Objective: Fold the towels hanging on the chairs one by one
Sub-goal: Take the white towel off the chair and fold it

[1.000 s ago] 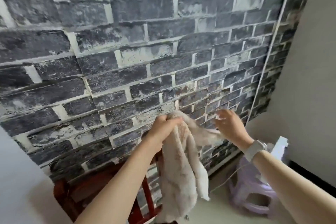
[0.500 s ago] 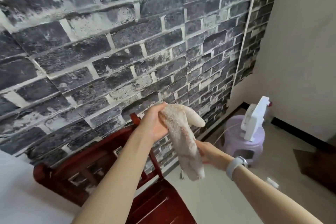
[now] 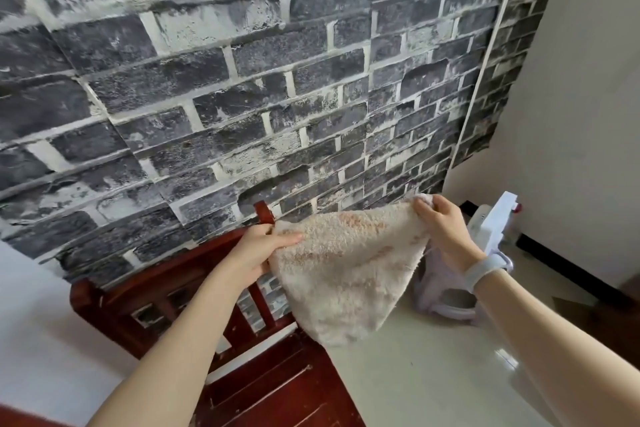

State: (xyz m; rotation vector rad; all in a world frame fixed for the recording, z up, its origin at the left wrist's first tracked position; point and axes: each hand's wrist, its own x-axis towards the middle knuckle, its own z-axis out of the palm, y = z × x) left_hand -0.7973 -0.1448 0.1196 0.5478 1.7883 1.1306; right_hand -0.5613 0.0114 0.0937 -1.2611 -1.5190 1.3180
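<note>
Here the towel [image 3: 349, 270] hangs mid-frame, off the chair [image 3: 207, 322] at lower left, stretched between both hands: left hand [image 3: 258, 250] pinches one corner, right hand [image 3: 440, 222] another. Folding looks barely begun; no folded towels show.

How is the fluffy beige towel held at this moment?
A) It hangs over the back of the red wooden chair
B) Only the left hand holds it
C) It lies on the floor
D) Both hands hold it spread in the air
D: the left hand and the right hand each pinch an upper corner of the fluffy beige towel, which hangs spread between them.
</note>
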